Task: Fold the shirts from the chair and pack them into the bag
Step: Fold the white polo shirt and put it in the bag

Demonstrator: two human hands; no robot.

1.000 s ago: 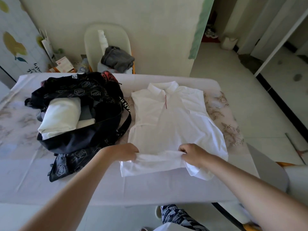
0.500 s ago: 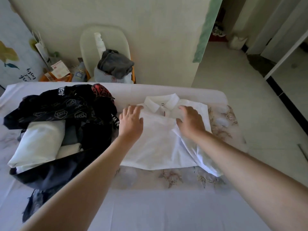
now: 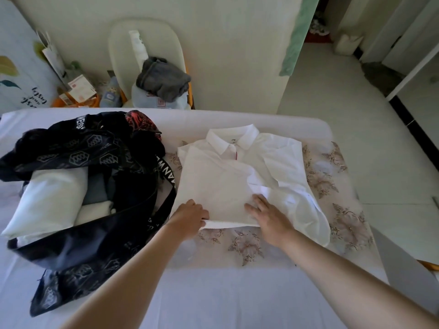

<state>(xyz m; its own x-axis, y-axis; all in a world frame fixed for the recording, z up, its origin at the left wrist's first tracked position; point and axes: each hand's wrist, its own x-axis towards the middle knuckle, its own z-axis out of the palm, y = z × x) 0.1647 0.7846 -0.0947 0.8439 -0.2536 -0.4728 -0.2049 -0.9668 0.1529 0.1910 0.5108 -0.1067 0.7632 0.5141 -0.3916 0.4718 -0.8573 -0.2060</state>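
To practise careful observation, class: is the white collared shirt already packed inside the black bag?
No: the white shirt lies on the table beside the black bag, not in it.

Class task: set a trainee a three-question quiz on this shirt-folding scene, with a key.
1. True or false: the right hand lies flat, fingers spread, on the white polo shirt.
2. What tops the pile on the chair? A) a grey garment B) a red towel C) a shoe
3. Fill in: the black bag lies on the shirt's ____ side, from the person's view.
Key: 1 true; 2 A; 3 left.
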